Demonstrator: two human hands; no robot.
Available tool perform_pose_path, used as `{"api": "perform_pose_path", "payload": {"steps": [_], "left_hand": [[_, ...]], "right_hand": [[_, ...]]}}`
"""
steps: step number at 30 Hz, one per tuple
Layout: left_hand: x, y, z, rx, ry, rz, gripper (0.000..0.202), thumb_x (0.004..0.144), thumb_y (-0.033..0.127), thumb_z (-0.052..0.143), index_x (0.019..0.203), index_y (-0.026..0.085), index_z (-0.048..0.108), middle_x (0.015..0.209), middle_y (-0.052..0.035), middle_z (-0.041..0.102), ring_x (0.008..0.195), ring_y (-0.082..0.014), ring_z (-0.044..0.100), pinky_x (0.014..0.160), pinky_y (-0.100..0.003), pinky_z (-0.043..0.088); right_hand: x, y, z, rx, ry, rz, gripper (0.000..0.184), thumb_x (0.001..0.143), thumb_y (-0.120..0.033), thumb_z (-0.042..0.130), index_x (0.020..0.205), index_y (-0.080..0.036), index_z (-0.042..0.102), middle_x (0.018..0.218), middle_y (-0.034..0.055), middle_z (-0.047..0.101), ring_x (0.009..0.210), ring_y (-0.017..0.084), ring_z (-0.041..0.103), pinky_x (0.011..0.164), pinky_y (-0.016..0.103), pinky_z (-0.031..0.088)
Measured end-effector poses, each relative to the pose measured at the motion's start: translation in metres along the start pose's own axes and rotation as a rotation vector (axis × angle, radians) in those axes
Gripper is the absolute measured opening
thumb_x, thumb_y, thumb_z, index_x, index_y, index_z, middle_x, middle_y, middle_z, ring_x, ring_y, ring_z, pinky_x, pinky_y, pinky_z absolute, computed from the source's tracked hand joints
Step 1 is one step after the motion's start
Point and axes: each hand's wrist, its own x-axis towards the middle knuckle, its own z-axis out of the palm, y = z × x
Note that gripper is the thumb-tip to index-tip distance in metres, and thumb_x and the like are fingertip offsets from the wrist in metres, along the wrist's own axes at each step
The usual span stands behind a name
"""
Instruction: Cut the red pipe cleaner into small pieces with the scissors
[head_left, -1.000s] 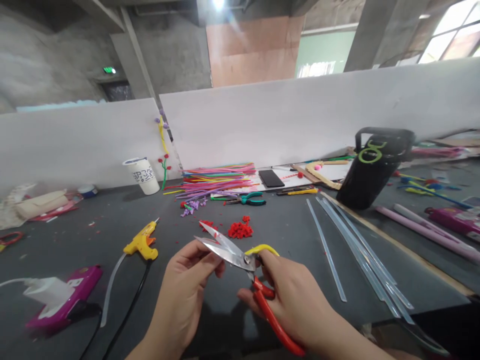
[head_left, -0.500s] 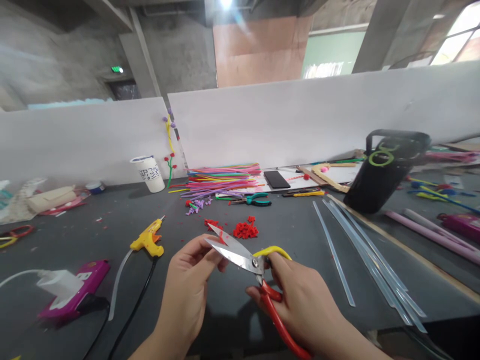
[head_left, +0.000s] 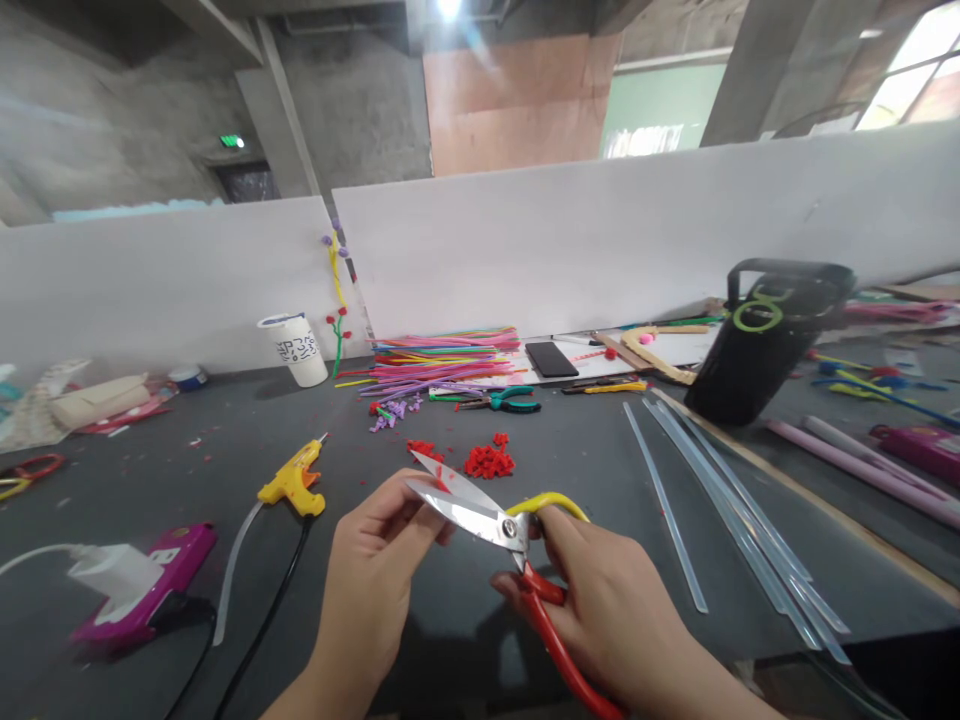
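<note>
My right hand [head_left: 600, 580] grips a pair of scissors [head_left: 469, 512] with one yellow and one red handle. Their blades stand apart and point up and left. Close to the tips, my left hand [head_left: 375, 570] pinches a short red pipe cleaner [head_left: 442, 482], mostly hidden by fingers and blades; a bit of red shows between the blades. Just beyond lies a pile of short red cut pieces [head_left: 489, 460], with a smaller red heap [head_left: 424, 450] to its left. Purple cut pieces [head_left: 390, 412] lie farther back.
Behind is a bundle of coloured pipe cleaners [head_left: 442, 360], with pliers [head_left: 502, 400] and a phone [head_left: 551, 359] nearby. Left are a yellow glue gun [head_left: 292, 482], a magenta power strip [head_left: 180, 560] and a white cup [head_left: 296, 350]. Right are clear glue sticks [head_left: 739, 515] and a black bottle [head_left: 769, 345].
Hardly anything differs. Both hands and the scissors keep nearly the same pose, and the whole view has shifted very slightly.
</note>
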Motion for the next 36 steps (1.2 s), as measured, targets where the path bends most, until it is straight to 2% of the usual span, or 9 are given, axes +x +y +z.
{"api": "perform_pose_path", "payload": {"steps": [6,14,23,30,36], "left_hand": [[-0.0003,-0.0018,0.0002,-0.021,-0.018,-0.014,0.009,0.072,0.019,0.057,0.064,0.019,0.061,0.06,0.0044,0.053,0.058,-0.0083,0.044,0.056,-0.017,0.036],[-0.001,-0.0015,0.0015,-0.052,-0.007,-0.029,0.011,0.072,0.021,0.058,0.062,0.017,0.06,0.059,0.0028,0.051,0.057,-0.009,0.042,0.055,-0.019,0.034],[-0.001,-0.002,-0.0003,-0.053,-0.048,-0.023,0.01,0.074,0.021,0.056,0.065,0.019,0.06,0.059,0.0041,0.05,0.058,-0.0081,0.042,0.056,-0.018,0.034],[-0.0014,-0.0005,-0.0002,-0.055,-0.029,-0.026,0.011,0.073,0.021,0.058,0.062,0.018,0.06,0.056,0.004,0.05,0.057,-0.0081,0.042,0.056,-0.018,0.034],[-0.0017,-0.0024,-0.0022,-0.066,-0.025,-0.034,0.008,0.073,0.021,0.058,0.068,0.018,0.063,0.062,0.003,0.053,0.058,-0.0082,0.044,0.057,-0.019,0.036]], "right_hand": [[0.0011,-0.0013,-0.0008,-0.016,0.016,-0.031,0.028,0.075,-0.047,0.045,0.073,-0.019,0.045,0.053,-0.0013,0.051,0.045,0.014,0.047,0.045,0.023,0.025],[-0.0002,-0.001,-0.0004,-0.018,0.039,-0.026,0.028,0.075,-0.047,0.045,0.071,-0.019,0.046,0.055,-0.0006,0.053,0.046,0.014,0.049,0.044,0.023,0.026],[0.0006,-0.001,-0.0004,0.004,0.009,-0.033,0.032,0.076,-0.05,0.043,0.072,-0.019,0.047,0.053,-0.0008,0.051,0.045,0.014,0.048,0.044,0.023,0.026],[-0.0013,-0.0014,0.0006,0.025,-0.016,-0.019,0.029,0.076,-0.048,0.044,0.075,-0.019,0.047,0.053,-0.0012,0.051,0.046,0.015,0.049,0.045,0.023,0.027],[-0.0015,-0.0021,-0.0001,0.041,-0.019,-0.014,0.031,0.075,-0.05,0.045,0.073,-0.018,0.048,0.052,-0.0008,0.052,0.045,0.015,0.05,0.045,0.023,0.027]]}}
